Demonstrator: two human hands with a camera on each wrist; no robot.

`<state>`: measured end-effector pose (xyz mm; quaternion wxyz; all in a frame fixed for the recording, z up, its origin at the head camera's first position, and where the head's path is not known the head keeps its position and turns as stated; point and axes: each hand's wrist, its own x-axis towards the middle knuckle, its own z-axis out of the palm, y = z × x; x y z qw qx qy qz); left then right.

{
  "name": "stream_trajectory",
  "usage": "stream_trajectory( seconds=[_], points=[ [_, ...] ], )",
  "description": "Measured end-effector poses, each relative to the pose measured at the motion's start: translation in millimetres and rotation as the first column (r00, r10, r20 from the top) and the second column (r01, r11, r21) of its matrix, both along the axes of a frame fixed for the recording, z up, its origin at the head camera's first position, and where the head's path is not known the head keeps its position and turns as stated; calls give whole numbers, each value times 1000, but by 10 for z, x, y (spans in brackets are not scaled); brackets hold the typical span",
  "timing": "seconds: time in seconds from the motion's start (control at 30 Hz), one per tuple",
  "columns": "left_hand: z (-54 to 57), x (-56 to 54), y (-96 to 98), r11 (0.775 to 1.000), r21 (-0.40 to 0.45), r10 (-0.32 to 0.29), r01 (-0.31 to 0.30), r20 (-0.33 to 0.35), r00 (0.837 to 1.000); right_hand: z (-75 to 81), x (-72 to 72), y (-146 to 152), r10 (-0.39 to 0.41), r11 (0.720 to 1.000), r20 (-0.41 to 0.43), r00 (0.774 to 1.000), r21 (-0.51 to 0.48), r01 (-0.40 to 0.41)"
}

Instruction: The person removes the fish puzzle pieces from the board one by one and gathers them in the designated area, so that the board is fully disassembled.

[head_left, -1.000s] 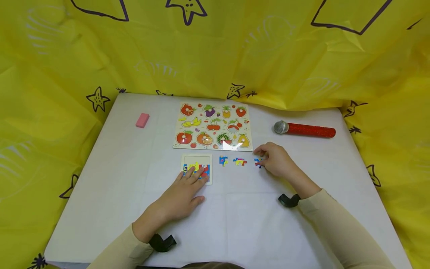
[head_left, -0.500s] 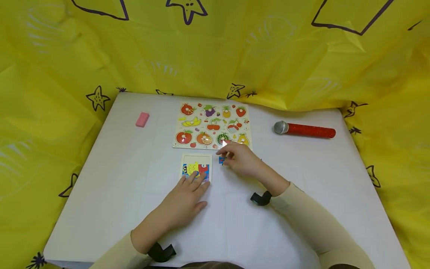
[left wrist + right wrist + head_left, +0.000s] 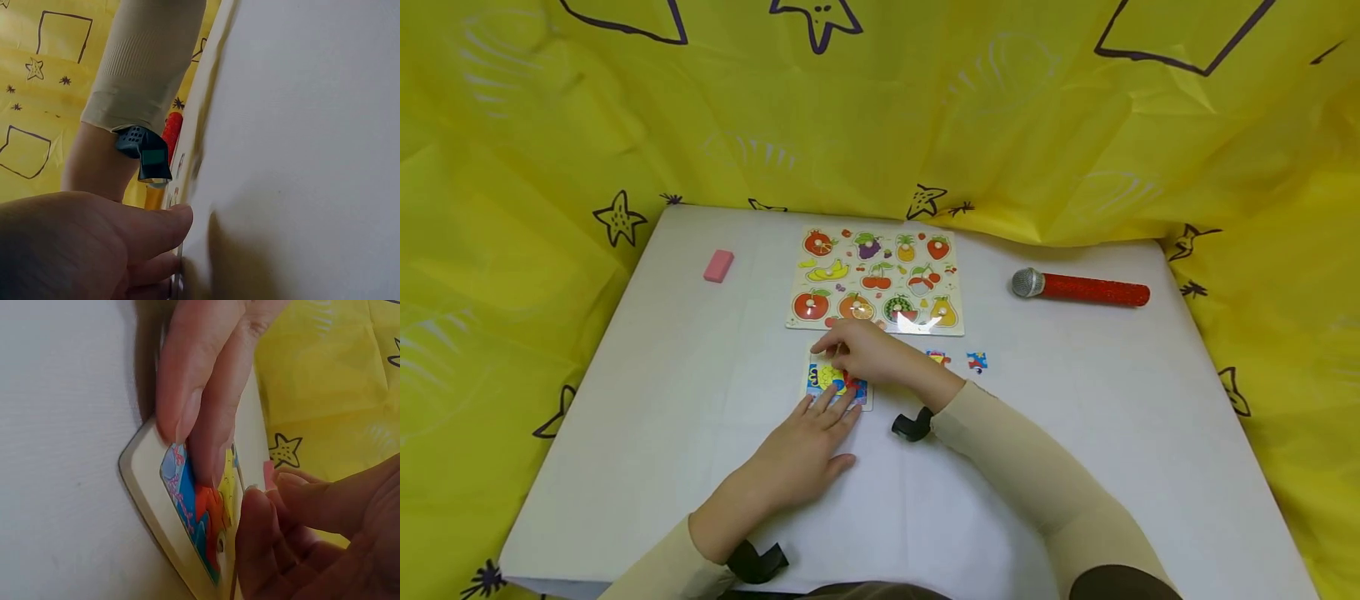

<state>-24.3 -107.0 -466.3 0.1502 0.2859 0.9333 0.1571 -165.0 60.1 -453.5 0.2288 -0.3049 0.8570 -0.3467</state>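
Observation:
A small jigsaw tray [image 3: 869, 402] with a pale rim lies at the middle of the table, its lower part filled with blue, yellow and red pieces. My left hand [image 3: 803, 454] rests on its near edge with fingers extended; in the right wrist view two fingertips press the picture [image 3: 203, 500]. Over the upper part of the tray, my right hand [image 3: 874, 354] pinches a puzzle piece between thumb and fingers, mostly hidden by them. Two loose puzzle pieces lie to the right, one [image 3: 937, 357] partly behind the right wrist, the other [image 3: 977, 361] farther out.
A fruit peg puzzle board [image 3: 880, 267] lies just beyond the tray. A red microphone [image 3: 1082, 288] is at the back right, a pink block [image 3: 718, 266] at the back left. Yellow patterned cloth [image 3: 880, 125] hangs behind and beside the table.
My right hand has moved left from the farthest loose piece to the nearest one, then over the tray. The left hand has barely shifted on the tray's near edge.

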Motion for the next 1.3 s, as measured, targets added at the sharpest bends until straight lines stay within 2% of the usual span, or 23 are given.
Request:
stream_trajectory(
  seconds=[0.23,0.47,0.8,1.3],
  points=[
    [3,-17,-46,1000,22,-14,13,29,999,-58,-3,-40,68,993,-7,998,94,-67],
    [-2,-27,-64,999,40,-14,12,51,999,-86,-4,-25,65,994,11,998,91,-66],
    [-11,-30,-70,999,49,-17,15,53,998,-121,22,-24,-24,1000,38,999,-16,25],
    [10,-24,-83,997,62,-40,38,26,999,-110,107,-113,-111,990,44,993,-77,114]
  ],
)
